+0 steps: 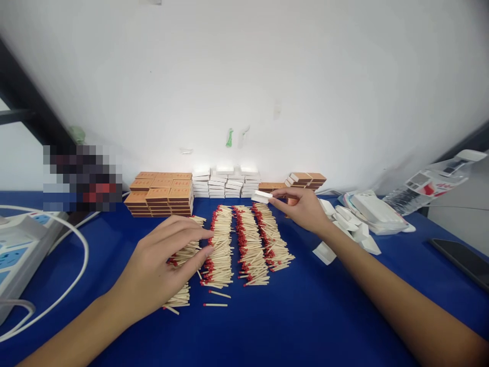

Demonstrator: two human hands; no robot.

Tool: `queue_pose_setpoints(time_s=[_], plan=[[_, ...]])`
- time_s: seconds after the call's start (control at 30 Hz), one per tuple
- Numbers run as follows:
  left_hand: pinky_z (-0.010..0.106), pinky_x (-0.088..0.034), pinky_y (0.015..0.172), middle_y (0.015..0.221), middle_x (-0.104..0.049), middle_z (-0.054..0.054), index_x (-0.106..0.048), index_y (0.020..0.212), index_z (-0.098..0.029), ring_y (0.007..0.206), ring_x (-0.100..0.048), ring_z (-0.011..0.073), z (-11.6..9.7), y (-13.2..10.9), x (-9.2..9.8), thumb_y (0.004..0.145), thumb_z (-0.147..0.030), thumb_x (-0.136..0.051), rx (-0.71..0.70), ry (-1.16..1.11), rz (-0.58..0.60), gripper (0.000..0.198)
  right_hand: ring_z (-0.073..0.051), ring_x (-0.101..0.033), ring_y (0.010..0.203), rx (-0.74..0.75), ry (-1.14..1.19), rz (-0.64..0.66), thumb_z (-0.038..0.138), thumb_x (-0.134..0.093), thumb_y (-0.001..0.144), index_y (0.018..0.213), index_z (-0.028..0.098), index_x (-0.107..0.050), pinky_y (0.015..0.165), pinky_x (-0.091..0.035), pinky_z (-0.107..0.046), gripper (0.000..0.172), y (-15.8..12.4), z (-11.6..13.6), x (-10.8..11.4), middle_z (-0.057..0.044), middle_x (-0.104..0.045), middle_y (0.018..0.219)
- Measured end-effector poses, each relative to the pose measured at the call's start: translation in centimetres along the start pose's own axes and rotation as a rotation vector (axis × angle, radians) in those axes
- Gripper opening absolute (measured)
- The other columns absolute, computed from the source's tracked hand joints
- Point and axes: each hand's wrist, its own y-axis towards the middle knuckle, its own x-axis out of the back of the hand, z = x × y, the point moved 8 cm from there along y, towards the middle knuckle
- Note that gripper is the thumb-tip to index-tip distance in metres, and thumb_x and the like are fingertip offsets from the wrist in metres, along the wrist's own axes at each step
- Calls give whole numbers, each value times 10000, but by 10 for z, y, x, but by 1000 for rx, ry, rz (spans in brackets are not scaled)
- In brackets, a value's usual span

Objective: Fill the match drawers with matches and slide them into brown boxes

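My right hand (303, 206) pinches a small white matchbox tray (262, 196) between thumb and fingers, at the back end of the match rows. Over the left rows is my left hand (164, 260), its fingers stretched out and the thumb apart, with nothing visible held. Its fingertips are at a row of red-tipped matches (221, 250); whether they touch is unclear. The hand partly hides another pile of matches (181, 295) to the left. Two more match rows, a middle one (252, 244) and a right one (273, 237), lie alongside. A single match (216, 305) rests in front.
Stacked orange matchboxes (160, 193) stand against the wall, beside piled white trays (225, 182). More orange boxes (305, 178) are behind my right hand. Loose white trays (355, 229), a plastic bottle (431, 181) and a phone (458, 260) lie right. A power strip (23, 250) with cables is left.
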Motion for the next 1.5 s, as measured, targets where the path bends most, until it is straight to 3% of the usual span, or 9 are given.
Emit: queue_pose_setpoints(time_s=[0.17, 0.27, 0.37, 0.57, 0.7, 0.9, 1.03, 1.27, 1.5], plan=[[435, -578, 999, 1196, -724, 87, -682, 1281, -227, 1113, -680, 238, -16, 0, 4, 923, -97, -749, -163, 172, -52, 387, -102, -496, 496, -124, 377, 330, 555, -788, 846, 908, 192, -792, 447, -410, -246, 368, -29, 65, -28, -13, -668, 699], [459, -583, 993, 1272, -692, 105, -693, 1286, -261, 1163, -658, 264, -22, -1, 2, 916, -88, -747, -201, 214, -33, 412, -88, -491, 475, -155, 505, 440, 525, -783, 865, 858, 208, -788, 405, -380, -230, 317, -52, 99, -46, -17, -677, 728], [461, -579, 984, 1305, -677, 118, -703, 1246, -263, 1190, -641, 269, -26, -3, 1, 926, -49, -706, -240, 188, -9, 385, -81, -467, 451, -225, 607, 495, 524, -805, 844, 849, 217, -771, 387, -382, -230, 309, -67, 112, -60, -5, -666, 719], [456, -534, 999, 1282, -658, 121, -726, 1154, -225, 1193, -615, 268, -16, 2, 3, 947, -42, -674, -164, 138, 16, 281, -81, -452, 453, -249, 616, 470, 638, -708, 900, 885, 209, -760, 406, -348, -245, 432, -67, 101, -62, -24, -710, 767], [433, -512, 993, 1222, -663, 106, -741, 1074, -201, 1157, -609, 254, -4, 5, 6, 971, -97, -676, -77, 133, -6, 160, -126, -529, 577, -303, 606, 334, 670, -637, 939, 802, 198, -763, 524, -393, -265, 507, -58, 75, -53, -33, -674, 707], [405, -502, 985, 1207, -670, 83, -760, 1043, -211, 1144, -616, 240, 9, 8, 8, 997, -156, -662, -26, 155, -25, 121, -162, -603, 694, -392, 597, 317, 654, -651, 936, 781, 194, -770, 682, -444, -293, 500, -56, 50, -52, -44, -693, 711], [393, -498, 936, 1095, -698, 67, -770, 1021, -210, 1030, -634, 224, 20, 40, 14, 1007, -245, -669, -26, 204, -77, 108, -163, -597, 685, -348, 568, 291, 679, -633, 935, 785, 189, -752, 669, -438, -296, 526, -53, 46, -48, -39, -685, 712], [440, -482, 963, 1093, -752, 83, -780, 986, -209, 1049, -614, 276, 77, 124, 0, 1002, -332, -634, 55, 349, 79, 191, -153, -544, 592, -265, 515, 215, 709, -652, 886, 737, 180, -715, 559, -398, -285, 553, -49, 41, -39, -34, -650, 654], [463, -507, 931, 1028, -785, 108, -786, 980, -176, 999, -670, 306, 116, 133, -25, 990, -319, -589, 112, 378, 153, 244, -111, -423, 478, -222, 508, 198, 729, -635, 883, 667, 194, -629, 465, -312, -268, 577, -49, 46, -32, -2, -582, 585]])
